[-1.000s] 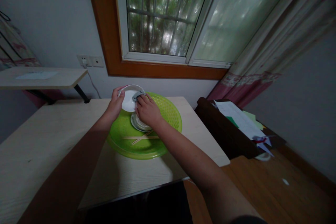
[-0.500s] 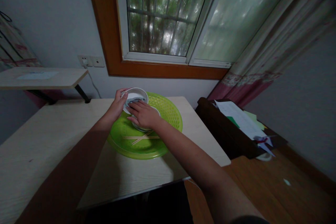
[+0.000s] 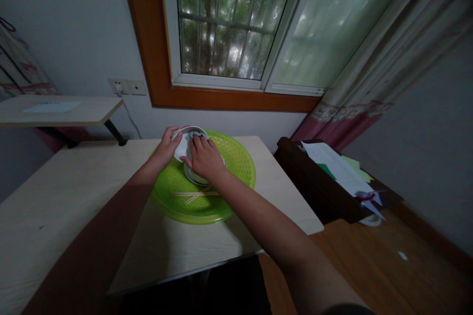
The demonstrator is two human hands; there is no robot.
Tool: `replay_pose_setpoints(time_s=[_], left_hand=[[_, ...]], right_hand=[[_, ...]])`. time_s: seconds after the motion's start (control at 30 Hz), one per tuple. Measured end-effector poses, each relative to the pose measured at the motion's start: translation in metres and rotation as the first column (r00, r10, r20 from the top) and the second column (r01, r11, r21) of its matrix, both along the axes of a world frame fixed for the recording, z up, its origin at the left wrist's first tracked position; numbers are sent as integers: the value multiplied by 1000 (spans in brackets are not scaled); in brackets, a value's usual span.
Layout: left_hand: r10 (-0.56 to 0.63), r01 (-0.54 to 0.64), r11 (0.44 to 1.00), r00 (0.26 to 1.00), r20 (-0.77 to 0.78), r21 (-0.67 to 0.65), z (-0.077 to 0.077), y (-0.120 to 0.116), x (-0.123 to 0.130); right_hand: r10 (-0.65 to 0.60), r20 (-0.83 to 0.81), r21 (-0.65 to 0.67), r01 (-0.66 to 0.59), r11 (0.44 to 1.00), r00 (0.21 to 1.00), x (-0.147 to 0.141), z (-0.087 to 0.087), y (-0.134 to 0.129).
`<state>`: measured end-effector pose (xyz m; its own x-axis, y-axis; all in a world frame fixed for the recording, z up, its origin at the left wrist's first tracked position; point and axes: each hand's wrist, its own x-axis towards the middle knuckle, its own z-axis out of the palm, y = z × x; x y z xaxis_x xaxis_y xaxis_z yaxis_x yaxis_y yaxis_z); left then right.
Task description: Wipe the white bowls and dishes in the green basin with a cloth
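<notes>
A white bowl [image 3: 182,150] is tilted toward me, its left rim gripped by my left hand [image 3: 167,148]. Inside it, my right hand [image 3: 207,158] presses a grey-blue cloth [image 3: 192,135] against the far inner wall; part of the cloth is hidden under the fingers. Below the held bowl, another bowl [image 3: 194,177] sits on a round green plastic tray [image 3: 207,215], mostly covered by my right hand. Several wooden chopsticks [image 3: 192,194] lie crossed on the tray, in front of that bowl.
The tray rests on a pale wooden table [image 3: 99,172]. At the left stands a small raised shelf [image 3: 62,110] with a paper on it. Behind is a wall with a window [image 3: 236,24]. To the right, papers [image 3: 332,167] lie on a dark brown piece of furniture.
My right hand has moved the cloth from the bowl's middle up to its far inner wall. The left hand keeps its grip on the rim, with the bowl turned slightly.
</notes>
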<state>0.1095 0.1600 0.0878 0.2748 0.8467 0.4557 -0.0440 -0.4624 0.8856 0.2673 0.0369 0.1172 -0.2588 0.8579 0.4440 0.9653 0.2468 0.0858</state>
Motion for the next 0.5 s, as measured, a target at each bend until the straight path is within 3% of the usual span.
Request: replay_pose_setpoints(time_s=[0.2, 0.33, 0.5], left_hand=[[37, -36, 998, 999, -28, 43, -1, 0, -2], [28, -28, 999, 1000, -14, 21, 0, -1, -3], [19, -19, 1000, 1000, -6, 7, 3, -4, -3]], right_hand=[[23, 63, -70, -18, 997, 998, 0, 3, -2], [156, 71, -127, -146, 981, 985, 4, 0, 0], [327, -43, -131, -330, 935, 944, 11, -5, 3]])
